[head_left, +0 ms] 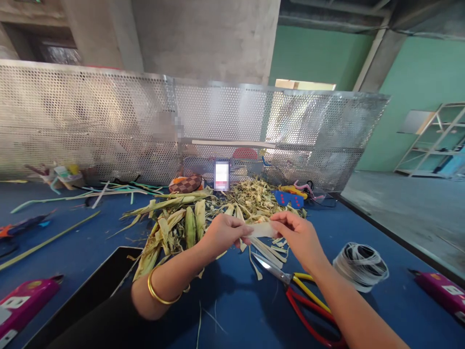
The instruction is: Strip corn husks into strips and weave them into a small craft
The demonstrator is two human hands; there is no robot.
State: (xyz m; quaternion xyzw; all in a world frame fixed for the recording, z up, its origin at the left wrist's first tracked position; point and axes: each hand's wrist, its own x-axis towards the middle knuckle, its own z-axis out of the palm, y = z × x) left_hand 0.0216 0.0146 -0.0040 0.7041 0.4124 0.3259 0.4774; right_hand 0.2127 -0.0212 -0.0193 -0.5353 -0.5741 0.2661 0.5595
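My left hand and my right hand are raised over the blue table, both pinching a pale strip of corn husk stretched between them. The left fingers grip its left end, the right fingers its right end. More husk strips hang and lie just below. Under my right wrist rest scissors with red and yellow handles, blades pointing left. Behind my hands lies a pile of green and dry husks with unpeeled corn ears.
A coil of black-and-white wire sits at the right. Pink devices lie at the far left and far right. A black tray is at the lower left. A perforated metal screen walls the table's back; a phone leans against it.
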